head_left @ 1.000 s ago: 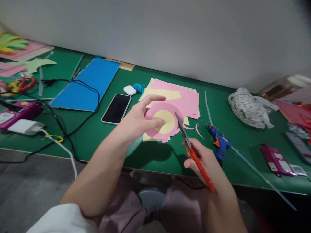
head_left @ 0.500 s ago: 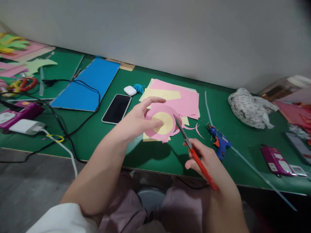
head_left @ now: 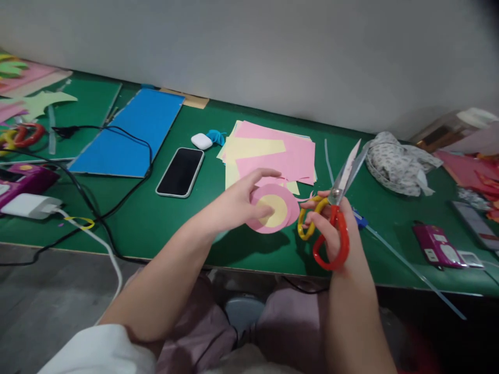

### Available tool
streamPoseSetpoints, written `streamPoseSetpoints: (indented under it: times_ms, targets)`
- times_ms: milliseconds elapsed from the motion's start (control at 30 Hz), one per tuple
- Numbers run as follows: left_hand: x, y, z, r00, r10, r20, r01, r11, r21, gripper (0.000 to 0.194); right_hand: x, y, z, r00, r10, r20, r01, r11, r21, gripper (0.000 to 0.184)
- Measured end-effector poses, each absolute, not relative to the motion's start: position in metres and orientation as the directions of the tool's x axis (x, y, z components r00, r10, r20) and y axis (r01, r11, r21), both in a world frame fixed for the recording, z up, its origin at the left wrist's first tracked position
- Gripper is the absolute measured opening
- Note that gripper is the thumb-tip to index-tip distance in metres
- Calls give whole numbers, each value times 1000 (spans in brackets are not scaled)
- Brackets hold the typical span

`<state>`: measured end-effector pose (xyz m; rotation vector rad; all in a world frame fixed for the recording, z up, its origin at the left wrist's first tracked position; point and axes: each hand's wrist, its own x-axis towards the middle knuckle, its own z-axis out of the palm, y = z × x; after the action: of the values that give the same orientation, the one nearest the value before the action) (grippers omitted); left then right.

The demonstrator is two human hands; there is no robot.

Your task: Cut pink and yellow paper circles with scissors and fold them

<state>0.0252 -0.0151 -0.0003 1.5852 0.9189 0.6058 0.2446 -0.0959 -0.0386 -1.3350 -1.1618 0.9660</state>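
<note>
My left hand (head_left: 255, 200) is closed on a round pink paper piece (head_left: 293, 200) with a smaller yellow paper circle (head_left: 281, 210) on it; my thumb presses the yellow circle. My right hand (head_left: 322, 223) has its fingers through the handles of a pair of scissors (head_left: 336, 196), one handle yellow and one red. The blades are slightly parted and point up and away, apart from the paper. Behind the round piece lies a stack of pink and yellow paper sheets (head_left: 298, 161). A thin pink paper offcut (head_left: 306, 199) lies between my hands.
Left of the paper are a phone (head_left: 180, 172), a white case (head_left: 201, 141) and a blue board (head_left: 132, 135). Black cables and a purple power strip (head_left: 27, 179) lie further left. At right are a partly hidden glue gun (head_left: 359, 219), a cloth bundle (head_left: 397, 163) and another purple strip (head_left: 436, 244).
The scissors have come away from the paper's edge and swung round, blades now pointing up and right. My left hand has shifted right and slightly down with the round paper.
</note>
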Motion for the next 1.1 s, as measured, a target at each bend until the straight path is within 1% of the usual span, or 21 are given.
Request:
streamPoseSetpoints:
  times_ms: [100,233,333,500,633,767,900,1100]
  targets:
    - [37,-19,-10,653,750,-102,232,-70,970,68,231,-91,-41,158,987,24,65,14,-998,36]
    - [45,-20,-20,703,702,-115,249,-91,964,69,223,-92,-41,72,996,-51,32,-53,-998,35]
    - [46,-18,-22,729,671,-137,256,-81,963,70,222,-91,-42,52,996,-68,49,-70,-996,34]
    - [48,-16,-25,683,719,-128,229,-45,972,71,220,-89,-46,84,995,-46,28,-49,-998,33]
    - [54,-16,-32,599,796,-88,186,-32,982,66,218,-87,-50,204,979,14,13,12,-1000,33]
    - [60,-19,-37,535,840,-93,142,19,990,63,218,-85,-54,295,954,63,41,53,-998,35]
    - [62,-20,-37,522,848,-94,117,38,992,62,220,-85,-57,291,955,61,49,48,-998,34]
    - [59,-20,-35,518,852,-71,141,-3,990,61,220,-85,-60,268,960,78,108,50,-993,35]
